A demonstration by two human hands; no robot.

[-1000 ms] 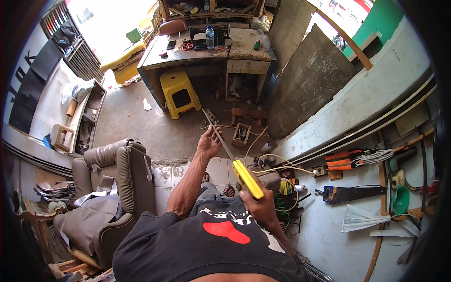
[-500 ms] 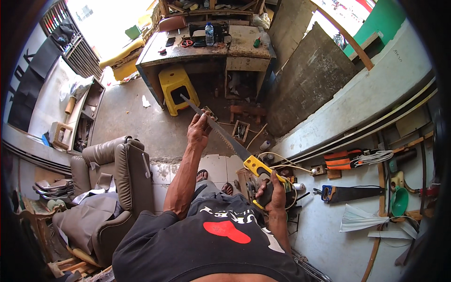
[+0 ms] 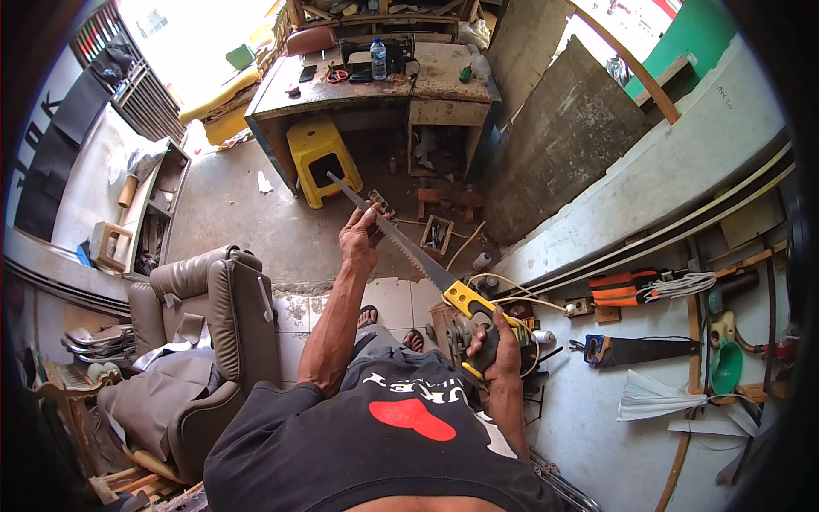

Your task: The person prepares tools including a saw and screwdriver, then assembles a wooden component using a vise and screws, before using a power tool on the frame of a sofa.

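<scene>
A hand saw (image 3: 418, 256) with a yellow and black handle is held up in front of me, its toothed grey blade slanting away to the upper left. My right hand (image 3: 499, 346) is wrapped round the handle. Toward the tip, my left hand (image 3: 362, 232) pinches the blade between thumb and fingers. Beyond the tip stands a yellow plastic stool (image 3: 320, 154), partly under the worktable. The saw touches nothing else that I can see.
A worn worktable (image 3: 341, 94) bears a sewing machine, a water bottle (image 3: 378, 60) and scissors. To the left is a brown leather armchair (image 3: 239, 316) with fabric on it. On the right wall hang another saw (image 3: 640, 351) and an orange bag (image 3: 616, 290). Cables lie near the right wall.
Almost nothing differs. Both hands keep their hold on the saw, and the view has shifted very slightly.
</scene>
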